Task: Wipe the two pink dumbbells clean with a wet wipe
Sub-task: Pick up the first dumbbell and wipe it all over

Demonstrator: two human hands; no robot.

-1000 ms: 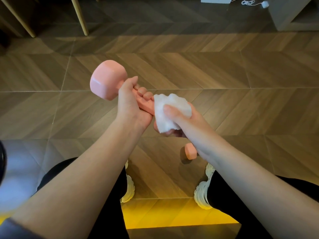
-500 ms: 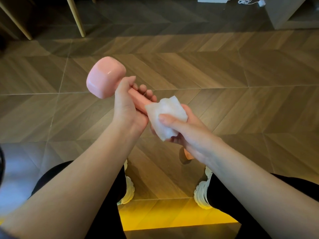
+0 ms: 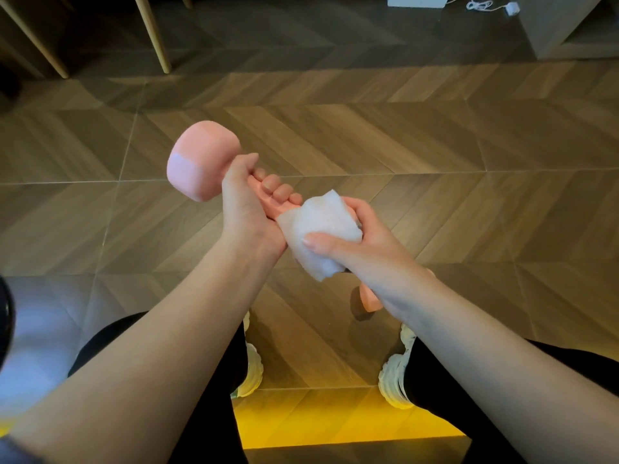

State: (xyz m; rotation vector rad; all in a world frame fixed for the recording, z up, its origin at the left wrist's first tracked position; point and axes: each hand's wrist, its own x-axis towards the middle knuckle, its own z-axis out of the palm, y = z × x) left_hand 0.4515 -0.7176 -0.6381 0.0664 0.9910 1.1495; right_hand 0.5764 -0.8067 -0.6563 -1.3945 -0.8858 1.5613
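Observation:
A pink dumbbell (image 3: pixel 202 160) is held in the air above the floor, its upper head pointing up and to the left. My left hand (image 3: pixel 246 209) grips its handle just below that head. My right hand (image 3: pixel 361 244) holds a crumpled white wet wipe (image 3: pixel 321 229) wrapped round the lower part of the handle, with the thumb pressed on the wipe. The dumbbell's lower head is hidden under the wipe and hand. A second pink dumbbell (image 3: pixel 368 299) lies on the floor, mostly hidden behind my right wrist.
Wooden herringbone floor (image 3: pixel 435 155) lies all around. My legs in black trousers and pale shoes (image 3: pixel 392 383) are below. Wooden furniture legs (image 3: pixel 154 38) stand at the back left. A grey cabinet (image 3: pixel 562 25) and a white cable (image 3: pixel 482 5) are at the back right.
My right hand with the wipe has slid down the handle away from my left hand. More of the wipe now faces up, and the dumbbell has shifted slightly.

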